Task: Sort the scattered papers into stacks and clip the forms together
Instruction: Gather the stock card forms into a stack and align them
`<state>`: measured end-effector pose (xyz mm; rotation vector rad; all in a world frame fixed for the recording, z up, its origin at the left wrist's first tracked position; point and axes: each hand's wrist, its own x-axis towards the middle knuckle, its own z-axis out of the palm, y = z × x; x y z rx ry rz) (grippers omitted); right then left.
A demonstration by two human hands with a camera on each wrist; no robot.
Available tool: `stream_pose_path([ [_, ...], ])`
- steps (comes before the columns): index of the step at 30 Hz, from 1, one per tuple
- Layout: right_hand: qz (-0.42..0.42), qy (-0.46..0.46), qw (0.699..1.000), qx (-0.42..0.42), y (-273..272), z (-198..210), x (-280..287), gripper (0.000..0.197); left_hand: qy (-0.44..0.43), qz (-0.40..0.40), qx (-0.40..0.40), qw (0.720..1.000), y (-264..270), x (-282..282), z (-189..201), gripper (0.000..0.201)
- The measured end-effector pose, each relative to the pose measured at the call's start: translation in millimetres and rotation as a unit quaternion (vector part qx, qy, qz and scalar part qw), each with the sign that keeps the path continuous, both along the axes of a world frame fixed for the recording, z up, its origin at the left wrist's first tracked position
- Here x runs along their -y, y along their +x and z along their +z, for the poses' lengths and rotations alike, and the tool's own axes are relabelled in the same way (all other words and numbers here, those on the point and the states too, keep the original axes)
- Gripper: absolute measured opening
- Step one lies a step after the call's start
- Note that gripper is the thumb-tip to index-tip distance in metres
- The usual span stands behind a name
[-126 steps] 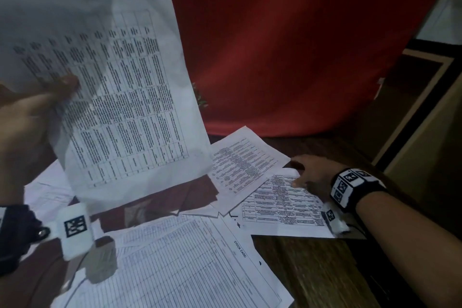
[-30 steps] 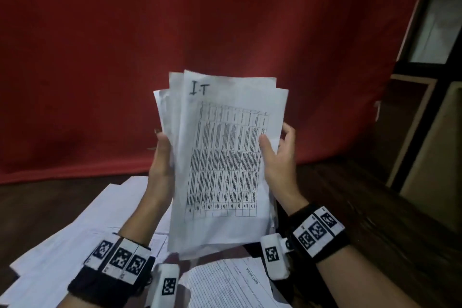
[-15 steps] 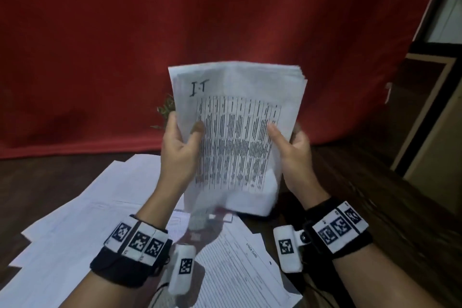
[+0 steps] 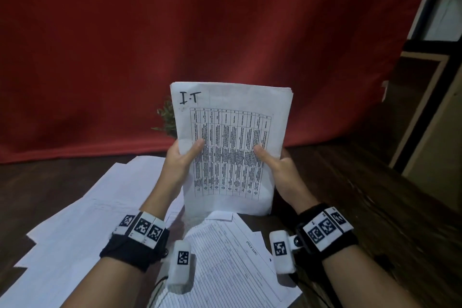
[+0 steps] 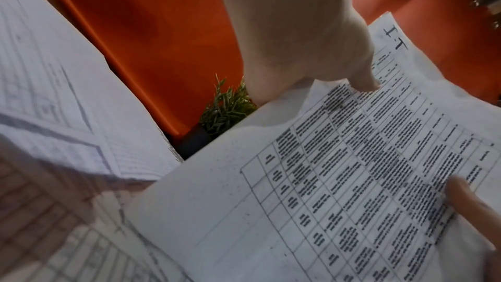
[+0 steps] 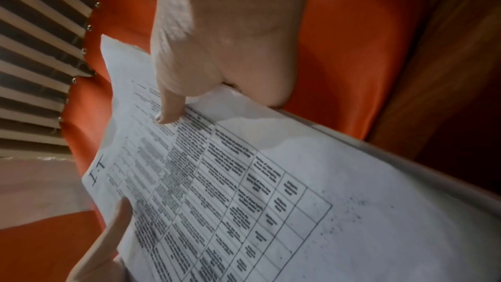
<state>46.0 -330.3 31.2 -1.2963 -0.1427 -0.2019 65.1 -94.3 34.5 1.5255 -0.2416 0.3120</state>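
I hold a squared-up stack of printed table sheets (image 4: 231, 147) upright above the table; its top sheet is marked "I.T". My left hand (image 4: 183, 157) grips the stack's left edge, thumb on the front. My right hand (image 4: 272, 165) grips the right edge the same way. The left wrist view shows the stack (image 5: 339, 179) with my left hand (image 5: 325, 61) on it, thumb down on the print. In the right wrist view my right hand (image 6: 216, 72) pinches the stack (image 6: 271, 201), thumb on the front. The fingers behind the stack are hidden.
A lined "stock card" form (image 4: 232, 262) lies on the dark wooden table (image 4: 375, 220) below the stack. More white sheets (image 4: 82, 227) spread at the left. A small green plant (image 4: 166, 120) stands behind the stack against the red curtain (image 4: 200, 32). A cabinet (image 4: 430, 107) is at the right.
The loose sheets I collected from the table have been evened into one neat stack. Both hands have shifted down its sides, and the stack now stands straighter.
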Motion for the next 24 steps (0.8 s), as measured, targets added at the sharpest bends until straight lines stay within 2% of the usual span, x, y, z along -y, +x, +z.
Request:
stream_pose_path([
  [1,0.001,-0.001,1.000,-0.003,-1,1,0,0.042,0.003,-0.010,-0.003,1.000,1,1,1,0.084],
  [3,-0.012,-0.006,1.000,0.010,0,4,4,0.041,0.007,-0.026,0.005,1.000,2,-1,6,0.090],
  [5,-0.015,-0.008,0.999,0.038,2,8,11,0.047,-0.009,-0.033,0.021,0.999,4,-7,15,0.081],
  [7,-0.006,-0.018,0.999,0.050,3,13,15,0.051,-0.010,-0.033,0.029,0.999,7,-9,22,0.081],
  [10,-0.012,-0.052,0.998,0.038,6,22,11,0.043,0.021,-0.018,0.035,0.999,9,2,32,0.060],
  [12,-0.032,-0.044,0.997,0.046,7,28,12,0.037,0.002,0.004,0.043,0.999,8,10,38,0.046],
  [16,-0.018,-0.024,0.999,0.042,0,22,19,0.044,-0.013,-0.010,0.037,0.999,6,14,29,0.037],
  [20,0.014,-0.083,0.996,-0.014,-2,-7,29,0.031,0.101,-0.061,-0.033,0.992,7,7,16,0.014],
  [24,-0.066,-0.154,0.986,-0.009,8,-7,36,0.032,0.249,-0.110,-0.090,0.958,18,-34,30,0.027],
])
